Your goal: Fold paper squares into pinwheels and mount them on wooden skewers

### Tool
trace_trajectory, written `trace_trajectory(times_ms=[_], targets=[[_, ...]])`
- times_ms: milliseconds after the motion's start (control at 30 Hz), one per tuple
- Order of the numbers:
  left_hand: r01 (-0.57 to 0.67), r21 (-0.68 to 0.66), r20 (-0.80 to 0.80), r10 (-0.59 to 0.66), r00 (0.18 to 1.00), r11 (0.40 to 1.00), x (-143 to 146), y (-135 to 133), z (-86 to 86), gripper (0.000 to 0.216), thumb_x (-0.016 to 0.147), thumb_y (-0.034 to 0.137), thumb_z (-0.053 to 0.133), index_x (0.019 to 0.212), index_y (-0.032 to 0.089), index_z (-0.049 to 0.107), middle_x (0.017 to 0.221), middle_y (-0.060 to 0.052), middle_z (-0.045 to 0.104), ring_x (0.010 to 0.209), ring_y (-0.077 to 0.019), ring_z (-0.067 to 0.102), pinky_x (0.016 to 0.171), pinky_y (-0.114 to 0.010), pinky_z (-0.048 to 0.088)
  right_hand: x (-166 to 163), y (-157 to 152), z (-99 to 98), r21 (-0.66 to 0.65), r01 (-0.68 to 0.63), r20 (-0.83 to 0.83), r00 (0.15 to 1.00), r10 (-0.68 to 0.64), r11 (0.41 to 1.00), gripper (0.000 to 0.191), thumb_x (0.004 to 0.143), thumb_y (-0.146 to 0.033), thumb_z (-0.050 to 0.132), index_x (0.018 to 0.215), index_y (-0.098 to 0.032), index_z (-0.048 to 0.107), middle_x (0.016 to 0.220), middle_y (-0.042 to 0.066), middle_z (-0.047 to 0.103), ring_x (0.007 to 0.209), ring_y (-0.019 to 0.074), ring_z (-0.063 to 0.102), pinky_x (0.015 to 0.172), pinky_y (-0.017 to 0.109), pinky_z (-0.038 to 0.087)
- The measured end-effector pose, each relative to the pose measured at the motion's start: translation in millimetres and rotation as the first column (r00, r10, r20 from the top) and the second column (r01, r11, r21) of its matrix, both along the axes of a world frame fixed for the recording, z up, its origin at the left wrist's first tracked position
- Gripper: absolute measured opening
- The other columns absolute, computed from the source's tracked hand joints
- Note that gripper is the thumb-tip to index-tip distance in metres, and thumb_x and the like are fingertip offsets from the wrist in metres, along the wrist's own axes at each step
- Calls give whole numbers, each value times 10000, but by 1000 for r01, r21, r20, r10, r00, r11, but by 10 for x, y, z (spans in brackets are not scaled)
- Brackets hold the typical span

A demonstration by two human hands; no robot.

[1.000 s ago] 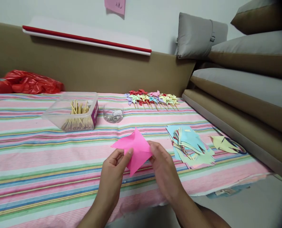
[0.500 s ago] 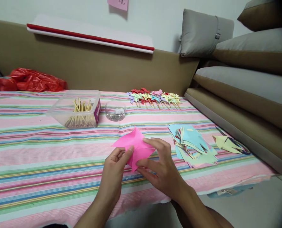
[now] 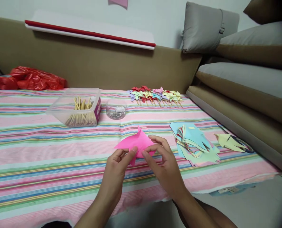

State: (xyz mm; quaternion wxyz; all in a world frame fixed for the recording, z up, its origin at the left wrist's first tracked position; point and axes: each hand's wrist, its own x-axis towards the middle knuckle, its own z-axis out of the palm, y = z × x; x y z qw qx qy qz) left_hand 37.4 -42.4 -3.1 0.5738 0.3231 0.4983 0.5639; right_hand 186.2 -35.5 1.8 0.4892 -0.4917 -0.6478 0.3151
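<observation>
Both of my hands hold a bright pink cut paper square (image 3: 136, 142) just above the striped cloth. My left hand (image 3: 117, 171) pinches its near left part between thumb and fingers. My right hand (image 3: 163, 166) has thumb and forefinger closed on the paper's near right corner, folding it toward the middle. The far tip of the paper points up and away from me.
A stack of coloured cut papers (image 3: 194, 144) lies right of my hands, with a yellow piece on scissors (image 3: 233, 142) beyond. Further back are a clear box of wooden sticks (image 3: 77, 107), a small clear tub of pins (image 3: 115, 111), finished pinwheels (image 3: 156, 95) and a red bag (image 3: 29, 79).
My right hand has slid from the paper's right edge over its near corner and bent that flap inward. The paper looks smaller and more folded. My left hand has kept its pinch.
</observation>
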Motion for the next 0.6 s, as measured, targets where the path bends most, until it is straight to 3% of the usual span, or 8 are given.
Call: trace_trajectory(times_ms=[167,333,500,600], targets=[[11,3,9,-11,1000,1000,5,-20,-6,321,760,433,811,698,186,616,685,39,480,675,-122,395,626,-231,362,-34,14,-19,-65,10,-76,997,-15,998,160,877,-397,679,806,-254,690,1293,69,531,1305,273,483,1011,413,460],[25,20,-5,-25,1000,999,7,-22,-18,352,764,436,806,665,185,580,653,47,437,643,-116,369,595,-227,342,-40,14,-24,-81,22,-106,994,-30,996,185,866,-408,687,792,-239,681,1264,86,537,1245,282,527,785,342,538],[33,25,-46,-32,998,999,8,-9,-32,372,758,442,808,649,182,566,644,49,430,640,-112,376,594,-222,339,-49,15,-19,-34,17,-93,995,-21,999,143,876,-352,685,792,-238,676,1196,66,563,1197,245,556,950,372,492],[28,26,-87,-25,996,999,6,-5,-28,365,753,454,808,666,177,588,653,41,463,656,-116,397,611,-226,348,-56,8,-15,-38,21,-95,995,-24,999,140,874,-354,687,793,-241,671,1186,63,566,1203,244,550,947,365,493]])
